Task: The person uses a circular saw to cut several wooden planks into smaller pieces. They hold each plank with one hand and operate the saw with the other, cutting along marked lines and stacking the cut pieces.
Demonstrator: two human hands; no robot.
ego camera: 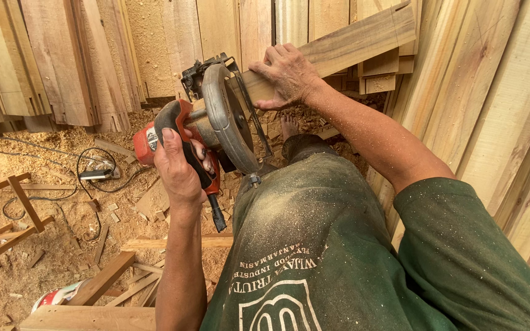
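Two hands mid-frame: left hand (178,165) clenched on red circular saw (207,125), right hand (288,76) flat on plank (345,46), fingers spread. Unclamped; could kick back toward leg.

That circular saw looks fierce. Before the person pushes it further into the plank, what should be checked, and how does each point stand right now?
1. Grip on the saw: ok. The left hand is wrapped around the handle of the red circular saw.
2. Plank steadied: ok. The right hand presses flat on the plank, beside the blade guard.
3. Fingers clear of the blade: cannot tell. The guard hides the blade edge, and the right hand sits close to it.
4. Foot out of the way: not ok. A bare foot stands below the cut.
5. Power cord free: cannot tell. It loops over the sawdust floor, its run to the saw hidden.
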